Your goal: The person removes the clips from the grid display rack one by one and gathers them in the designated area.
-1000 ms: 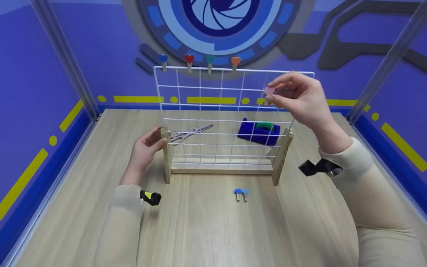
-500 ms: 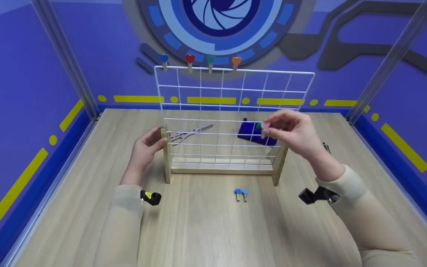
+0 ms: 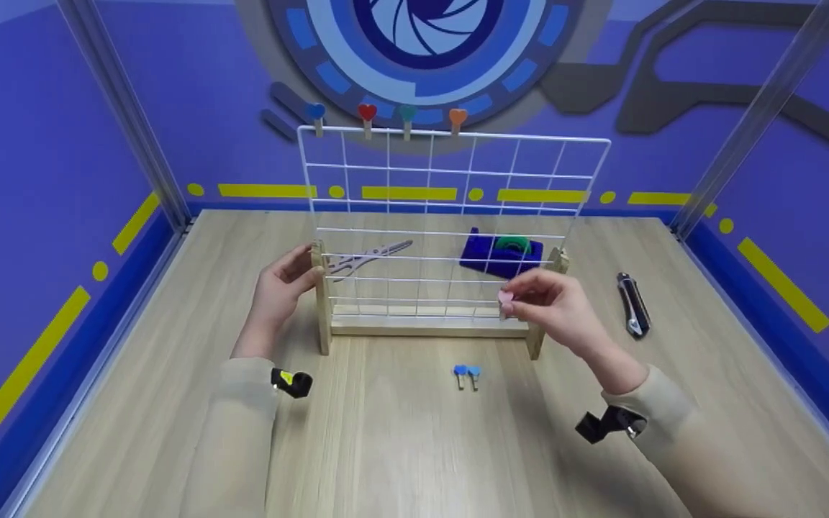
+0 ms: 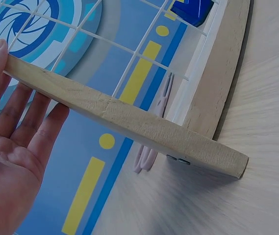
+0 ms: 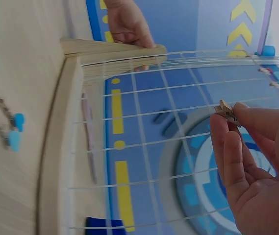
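Note:
My left hand (image 3: 275, 296) holds the left wooden upright (image 3: 323, 309) of a white wire-grid rack (image 3: 529, 137), with its thumb in front and fingers behind, as the left wrist view (image 4: 56, 83) shows. Between thumb and fingertips, my right hand (image 3: 555, 309) pinches a small clothespin (image 5: 226, 110) with a pink heart (image 3: 505, 296), in front of the lower right of the grid. Along the grid's top wire stand heart clothespins: blue (image 3: 316, 111), red (image 3: 367, 112), green (image 3: 406, 113) and orange (image 3: 458, 116). On the table before the rack lie a blue (image 3: 460, 371) and a light blue clothespin (image 3: 474, 373).
Behind the grid lie pinkish scissors (image 3: 386, 250) and a dark blue tape dispenser (image 3: 479, 252) with a green roll (image 3: 512, 245). A utility knife (image 3: 634, 306) is on the table to the right. Patterned walls stand at the back and sides.
My right hand has come down from the grid's upper right to its lower right, carrying the pink heart clothespin. The utility knife is now uncovered. My left hand stays on the upright.

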Demonstrator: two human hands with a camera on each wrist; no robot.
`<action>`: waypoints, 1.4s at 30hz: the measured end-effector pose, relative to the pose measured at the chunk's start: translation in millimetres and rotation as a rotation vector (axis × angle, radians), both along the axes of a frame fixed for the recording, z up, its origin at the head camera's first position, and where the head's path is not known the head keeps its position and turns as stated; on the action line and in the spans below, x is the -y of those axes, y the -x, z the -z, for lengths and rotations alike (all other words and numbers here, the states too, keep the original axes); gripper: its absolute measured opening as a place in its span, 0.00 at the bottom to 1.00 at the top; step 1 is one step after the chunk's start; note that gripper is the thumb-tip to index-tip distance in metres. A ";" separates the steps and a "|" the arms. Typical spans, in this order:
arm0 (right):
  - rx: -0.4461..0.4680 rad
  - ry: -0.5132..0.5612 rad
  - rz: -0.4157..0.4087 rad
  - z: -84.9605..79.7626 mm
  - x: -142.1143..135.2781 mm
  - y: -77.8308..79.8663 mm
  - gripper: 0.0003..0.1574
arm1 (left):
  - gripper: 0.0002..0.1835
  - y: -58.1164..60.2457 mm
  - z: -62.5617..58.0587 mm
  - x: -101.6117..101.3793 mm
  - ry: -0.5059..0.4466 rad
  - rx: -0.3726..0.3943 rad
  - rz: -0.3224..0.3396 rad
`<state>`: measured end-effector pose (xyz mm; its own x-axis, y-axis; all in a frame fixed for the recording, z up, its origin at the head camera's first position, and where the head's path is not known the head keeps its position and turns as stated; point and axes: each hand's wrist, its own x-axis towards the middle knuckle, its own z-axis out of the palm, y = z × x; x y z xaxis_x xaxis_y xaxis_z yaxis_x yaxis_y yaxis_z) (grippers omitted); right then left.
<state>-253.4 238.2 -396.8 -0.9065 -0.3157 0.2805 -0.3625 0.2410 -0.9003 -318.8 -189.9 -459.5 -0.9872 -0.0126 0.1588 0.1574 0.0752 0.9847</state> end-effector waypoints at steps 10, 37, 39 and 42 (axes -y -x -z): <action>0.224 -0.103 0.026 59.2 1.8 -5.6 0.16 | 0.30 -0.9 0.0 1.1 0.004 0.006 0.008; 0.349 -0.279 0.065 118.8 5.7 -0.7 0.08 | 0.30 -1.8 -2.7 0.8 0.028 0.003 0.020; 0.346 -0.290 0.066 119.3 6.1 -0.6 0.08 | 0.30 -1.9 -2.6 0.6 0.025 0.002 0.016; 0.343 -0.311 0.072 120.3 6.8 -0.2 0.07 | 0.31 -2.4 -2.3 0.1 0.023 0.006 0.008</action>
